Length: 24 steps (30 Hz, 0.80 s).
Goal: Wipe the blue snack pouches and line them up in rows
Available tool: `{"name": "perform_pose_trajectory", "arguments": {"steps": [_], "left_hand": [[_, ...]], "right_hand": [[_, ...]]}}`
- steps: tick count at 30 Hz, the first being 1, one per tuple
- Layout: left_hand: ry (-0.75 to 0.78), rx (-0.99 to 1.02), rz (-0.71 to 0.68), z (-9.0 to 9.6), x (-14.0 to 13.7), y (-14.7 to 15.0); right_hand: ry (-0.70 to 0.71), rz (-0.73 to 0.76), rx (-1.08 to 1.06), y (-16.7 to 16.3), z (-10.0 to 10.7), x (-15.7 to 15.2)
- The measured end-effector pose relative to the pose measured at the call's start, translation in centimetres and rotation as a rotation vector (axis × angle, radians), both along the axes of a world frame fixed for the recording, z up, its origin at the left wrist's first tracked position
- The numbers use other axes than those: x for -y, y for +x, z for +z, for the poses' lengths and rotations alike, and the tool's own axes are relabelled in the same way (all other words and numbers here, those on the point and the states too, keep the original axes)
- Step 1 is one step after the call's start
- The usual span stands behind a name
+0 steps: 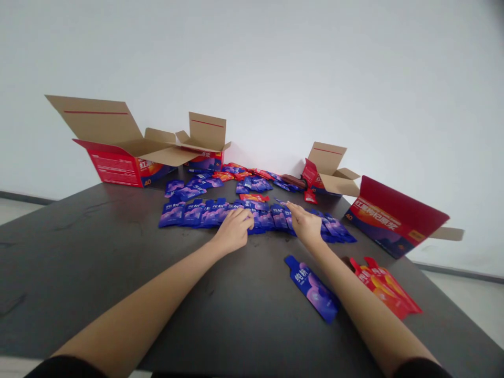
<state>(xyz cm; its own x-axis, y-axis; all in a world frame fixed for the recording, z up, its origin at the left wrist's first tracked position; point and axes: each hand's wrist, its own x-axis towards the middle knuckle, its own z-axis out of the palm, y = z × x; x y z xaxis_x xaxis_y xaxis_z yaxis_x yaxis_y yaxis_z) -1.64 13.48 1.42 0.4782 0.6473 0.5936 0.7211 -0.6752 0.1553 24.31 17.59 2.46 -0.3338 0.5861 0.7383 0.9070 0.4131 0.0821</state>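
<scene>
Between open cartons, blue pouches line up at my curled left hand and right hand; I can't tell if either grips one. Red pouches flank my right forearm.

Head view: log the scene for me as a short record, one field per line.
Left hand: at the row of blue pouches, fingers curled, grip unclear
Right hand: at the same row, grip unclear
Near right forearm: single blue pouch to its left, red pouches to its right
Boxes: left pair, right pair, flaps open
Surface: dark table
</scene>
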Motion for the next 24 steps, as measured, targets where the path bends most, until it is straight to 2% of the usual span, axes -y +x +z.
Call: {"name": "perform_pose_trajectory", "arguments": {"steps": [5,10,13,15,19,24], "left_hand": [[-0.025,-0.024,-0.045,-0.3,0.2,0.3],[-0.024,-0.032,-0.058,-0.8,-0.2,0.0],[-0.014,-0.034,-0.045,-0.6,-0.2,-0.3],[-0.007,-0.038,-0.036,-0.5,-0.2,-0.4],[0.01,-0.057,-0.023,-0.4,0.0,-0.3],[0.012,-0.11,-0.052,-0.7,0.4,0.0]], "right_hand": [[-0.081,-0.041,0.106,-1.0,-1.6,-1.0],[-0.225,-0.099,0.116,-1.7,-1.7,-0.5],[-0.361,-0.126,0.105,-1.7,-1.8,0.3],[-0.397,-0.145,0.085,-1.6,-1.7,0.6],[-0.4,-0.119,0.074,-1.6,-0.6,0.0],[-0.467,0.022,0.151,-3.3,1.8,-3.3]]}}
